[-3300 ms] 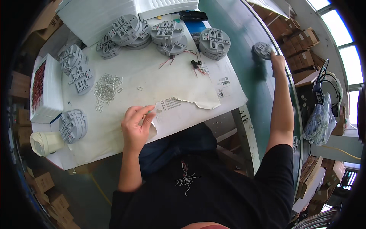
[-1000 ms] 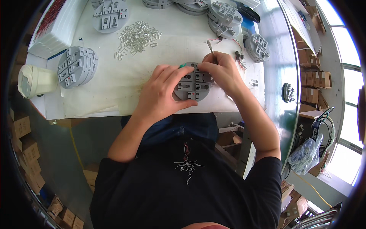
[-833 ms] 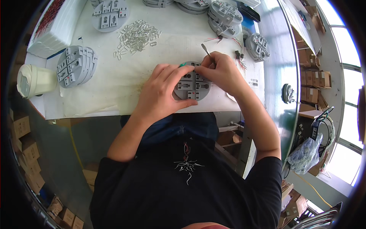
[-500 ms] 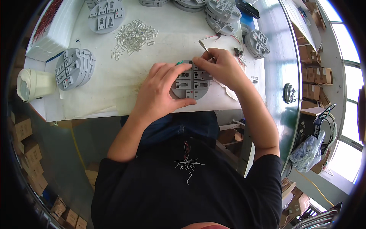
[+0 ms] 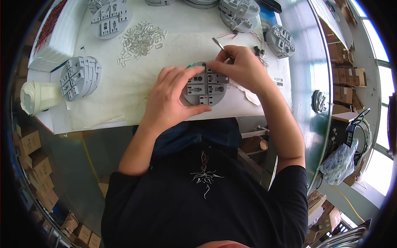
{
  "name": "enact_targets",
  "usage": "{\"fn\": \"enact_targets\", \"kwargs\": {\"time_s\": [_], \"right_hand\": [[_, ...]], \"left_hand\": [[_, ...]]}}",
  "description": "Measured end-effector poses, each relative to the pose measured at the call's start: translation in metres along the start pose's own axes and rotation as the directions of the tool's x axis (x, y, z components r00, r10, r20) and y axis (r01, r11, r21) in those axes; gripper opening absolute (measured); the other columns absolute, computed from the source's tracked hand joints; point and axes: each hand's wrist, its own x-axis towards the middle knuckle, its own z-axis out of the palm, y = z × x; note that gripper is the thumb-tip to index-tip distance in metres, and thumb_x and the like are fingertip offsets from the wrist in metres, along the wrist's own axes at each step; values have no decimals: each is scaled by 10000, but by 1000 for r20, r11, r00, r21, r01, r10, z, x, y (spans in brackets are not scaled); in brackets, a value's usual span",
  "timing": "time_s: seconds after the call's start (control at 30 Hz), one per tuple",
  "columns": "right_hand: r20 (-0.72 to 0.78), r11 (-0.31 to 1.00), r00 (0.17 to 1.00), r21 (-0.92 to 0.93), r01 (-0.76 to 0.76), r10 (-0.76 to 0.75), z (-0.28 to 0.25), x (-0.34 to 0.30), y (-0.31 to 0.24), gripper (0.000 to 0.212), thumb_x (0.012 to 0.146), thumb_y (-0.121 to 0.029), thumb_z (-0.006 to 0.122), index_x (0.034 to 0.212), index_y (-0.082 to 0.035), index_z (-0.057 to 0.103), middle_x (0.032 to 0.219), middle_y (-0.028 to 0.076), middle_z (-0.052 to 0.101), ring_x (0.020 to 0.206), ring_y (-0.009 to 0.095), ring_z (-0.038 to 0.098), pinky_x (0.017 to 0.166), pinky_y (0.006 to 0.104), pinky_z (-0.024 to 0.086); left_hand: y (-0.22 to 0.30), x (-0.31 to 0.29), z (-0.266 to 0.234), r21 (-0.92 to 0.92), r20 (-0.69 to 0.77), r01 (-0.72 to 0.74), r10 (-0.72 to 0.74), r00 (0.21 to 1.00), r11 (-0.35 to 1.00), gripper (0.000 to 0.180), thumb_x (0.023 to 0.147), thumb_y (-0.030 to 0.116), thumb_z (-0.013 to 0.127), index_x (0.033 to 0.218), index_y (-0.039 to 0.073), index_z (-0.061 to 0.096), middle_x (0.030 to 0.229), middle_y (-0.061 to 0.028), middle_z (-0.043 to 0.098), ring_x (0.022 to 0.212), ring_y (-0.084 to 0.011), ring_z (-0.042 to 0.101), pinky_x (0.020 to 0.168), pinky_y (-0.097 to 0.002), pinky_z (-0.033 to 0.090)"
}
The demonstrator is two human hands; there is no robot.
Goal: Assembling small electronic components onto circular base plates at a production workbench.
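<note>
At the table's near edge lies a round grey plastic base [image 5: 205, 89] with raised blocks and slots in its top. My left hand [image 5: 167, 93] grips it from the left, thumb along the near rim and fingers over the far part. Something small and green [image 5: 190, 65] shows beside those fingers. My right hand [image 5: 247, 70] is closed around a slim metal tool [image 5: 218, 44], its flattened end sticking up to the far left. The right fingertips rest at the base's far side and hide the tool's other end.
Small clear tubes [image 5: 142, 40] lie heaped beyond my left hand. More grey round bases stand at the left [image 5: 80, 78], far left [image 5: 110, 20], back [image 5: 239, 14] and right [image 5: 281, 41]. A lidded pale cup [image 5: 40, 97] stands at the left edge, near a white foam box [image 5: 56, 39].
The whole view has shifted slightly. Both hands keep nearly the same hold on the base and the metal tool, with only a slight change in the tool's tilt.
</note>
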Motion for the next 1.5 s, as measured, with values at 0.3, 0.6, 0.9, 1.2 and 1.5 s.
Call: {"fn": "enact_targets", "kwargs": {"time_s": [0.3,0.6,0.9,1.2,1.5], "right_hand": [[-81,963,996,262,59,-39,-12,-3,31,411,975,-384,770,917,20,719,721,21,640,626,92,565,579,282,456],[20,810,1000,586,-25,16,-13,-17,42,312,1063,-340,697,959,-45,698,703,-48,533,585,21,445,505,212,329],[-366,818,772,-475,325,-520,-43,21,56,195,995,-251,727,1070,-77,774,855,88,728,709,256,710,647,377,549],[-153,509,821,-841,184,-549,-39,60,40,185,970,-119,704,1123,-185,784,1059,61,681,852,345,716,705,457,567],[-154,550,758,-779,301,-634,-39,56,47,242,914,-23,667,1079,-151,790,1159,78,657,813,302,738,689,441,591]], "left_hand": [[-1,7,-12,-82,-189,-35,19,982,996,510,866,179,868,1302,32,647,1076,-109,727,971,-296,678,892,-388,557],[17,55,0,91,122,30,-41,992,995,218,922,67,767,1115,22,677,909,-117,726,793,-280,708,736,-386,567],[22,56,4,224,138,-48,17,990,973,255,885,110,810,1112,42,715,915,-104,719,811,-293,688,729,-413,547],[13,36,23,151,-73,-69,81,994,986,329,891,142,815,1203,81,732,949,-55,697,870,-276,638,789,-406,538],[12,32,22,82,-67,-36,42,997,996,339,900,117,806,1224,54,728,1047,-85,733,949,-310,648,866,-419,534]]}}
